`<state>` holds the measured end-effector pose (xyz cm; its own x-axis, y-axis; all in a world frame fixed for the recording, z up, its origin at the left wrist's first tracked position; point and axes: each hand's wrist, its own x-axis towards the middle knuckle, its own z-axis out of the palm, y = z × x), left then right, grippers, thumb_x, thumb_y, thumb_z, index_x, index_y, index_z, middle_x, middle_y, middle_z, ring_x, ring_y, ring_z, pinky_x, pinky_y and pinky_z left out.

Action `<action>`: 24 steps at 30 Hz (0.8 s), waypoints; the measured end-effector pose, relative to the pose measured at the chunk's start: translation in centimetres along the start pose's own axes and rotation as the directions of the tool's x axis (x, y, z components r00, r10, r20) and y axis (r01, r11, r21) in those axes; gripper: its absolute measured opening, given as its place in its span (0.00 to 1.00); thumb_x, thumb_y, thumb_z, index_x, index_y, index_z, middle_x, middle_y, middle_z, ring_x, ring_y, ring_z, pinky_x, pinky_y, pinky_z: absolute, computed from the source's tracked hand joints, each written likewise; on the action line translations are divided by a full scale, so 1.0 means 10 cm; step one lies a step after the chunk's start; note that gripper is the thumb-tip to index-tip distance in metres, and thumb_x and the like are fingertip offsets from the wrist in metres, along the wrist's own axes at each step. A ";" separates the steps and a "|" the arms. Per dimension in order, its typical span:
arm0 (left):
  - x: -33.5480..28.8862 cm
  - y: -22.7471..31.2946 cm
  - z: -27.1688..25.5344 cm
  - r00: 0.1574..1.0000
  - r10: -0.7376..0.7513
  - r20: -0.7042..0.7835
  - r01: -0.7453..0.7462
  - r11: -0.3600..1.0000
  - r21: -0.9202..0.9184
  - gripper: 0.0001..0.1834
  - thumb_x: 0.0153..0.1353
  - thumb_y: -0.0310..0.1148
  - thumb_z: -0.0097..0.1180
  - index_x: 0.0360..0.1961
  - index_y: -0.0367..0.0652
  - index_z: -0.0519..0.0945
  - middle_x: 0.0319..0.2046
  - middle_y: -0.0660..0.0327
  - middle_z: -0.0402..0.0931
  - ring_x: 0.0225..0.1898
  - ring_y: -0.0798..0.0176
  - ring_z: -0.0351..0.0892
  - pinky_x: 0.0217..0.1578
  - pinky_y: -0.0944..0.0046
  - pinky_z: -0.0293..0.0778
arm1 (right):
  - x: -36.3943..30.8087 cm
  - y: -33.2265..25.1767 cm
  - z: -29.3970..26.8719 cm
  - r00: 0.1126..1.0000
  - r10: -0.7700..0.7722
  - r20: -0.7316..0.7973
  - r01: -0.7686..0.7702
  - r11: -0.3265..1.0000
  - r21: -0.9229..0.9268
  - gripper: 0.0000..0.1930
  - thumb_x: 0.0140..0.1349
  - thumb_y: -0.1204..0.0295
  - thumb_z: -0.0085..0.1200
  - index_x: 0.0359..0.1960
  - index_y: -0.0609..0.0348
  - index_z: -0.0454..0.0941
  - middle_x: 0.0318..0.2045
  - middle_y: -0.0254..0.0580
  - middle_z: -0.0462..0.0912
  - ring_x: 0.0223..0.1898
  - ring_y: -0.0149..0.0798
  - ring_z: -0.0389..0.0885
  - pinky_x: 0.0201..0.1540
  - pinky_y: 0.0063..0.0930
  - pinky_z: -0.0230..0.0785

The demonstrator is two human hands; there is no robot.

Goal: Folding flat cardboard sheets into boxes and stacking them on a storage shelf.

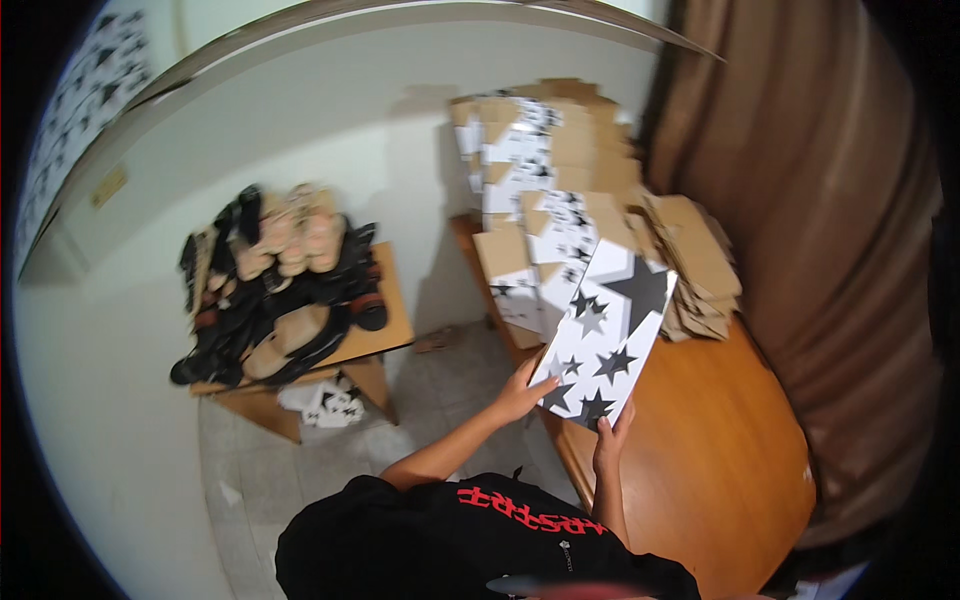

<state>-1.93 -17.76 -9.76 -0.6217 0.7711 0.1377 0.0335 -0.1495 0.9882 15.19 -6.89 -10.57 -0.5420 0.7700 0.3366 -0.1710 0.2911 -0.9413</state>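
Between my two hands is a white cardboard box (622, 335) printed with black and grey stars, tilted above the near left part of the wooden table. My left hand (525, 390) grips its left edge, the thumb lying on the starred face. At the lower right corner my right hand (613, 435) holds the edge, its thumb on the face and its other fingers hidden beneath. Just beyond the box lie flattened star-printed cartons (565, 225) in stacks on the table.
The brown wooden table (715, 430) bears more folded cardboard (690, 250) beside a brown curtain (810, 230). To the left, a smaller table (395, 300) carries a heap of black and beige sandals (285, 270). A star-printed white bundle (325, 403) lies under it.
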 end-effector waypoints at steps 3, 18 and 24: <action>-0.18 0.68 -0.82 0.993 0.058 -0.103 -0.064 0.997 -0.052 0.33 0.57 0.36 0.55 0.61 0.37 0.58 0.55 0.57 0.65 0.55 0.65 0.63 0.55 0.66 0.59 | 0.18 -0.21 0.87 0.976 -0.178 0.125 0.169 0.983 0.075 0.53 0.44 0.42 0.56 0.66 0.61 0.44 0.60 0.53 0.49 0.63 0.48 0.47 0.63 0.42 0.39; -1.94 3.61 -3.83 0.620 0.751 -0.229 -0.604 0.642 0.472 0.54 0.39 0.41 0.66 0.64 0.37 0.49 0.60 0.54 0.54 0.62 0.58 0.53 0.61 0.61 0.48 | 0.15 -3.05 4.55 0.446 -0.892 0.070 0.803 0.433 0.409 0.54 0.43 0.61 0.65 0.66 0.60 0.38 0.59 0.58 0.44 0.61 0.56 0.50 0.60 0.44 0.51; -2.35 4.37 -4.43 0.421 0.843 -0.335 -0.334 0.487 0.807 0.40 0.40 0.16 0.66 0.56 0.35 0.59 0.49 0.55 0.70 0.49 0.61 0.72 0.49 0.62 0.73 | 0.08 -4.14 5.30 0.320 -0.946 -0.050 0.775 0.231 0.589 0.56 0.38 0.62 0.68 0.65 0.61 0.42 0.56 0.58 0.51 0.58 0.55 0.54 0.58 0.44 0.53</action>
<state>-20.56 -69.82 27.21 -0.4955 -0.0086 0.8685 0.8554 0.1688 0.4897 -21.74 -48.43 27.31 0.0291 -0.0009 0.9996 -0.9437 0.3296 0.0277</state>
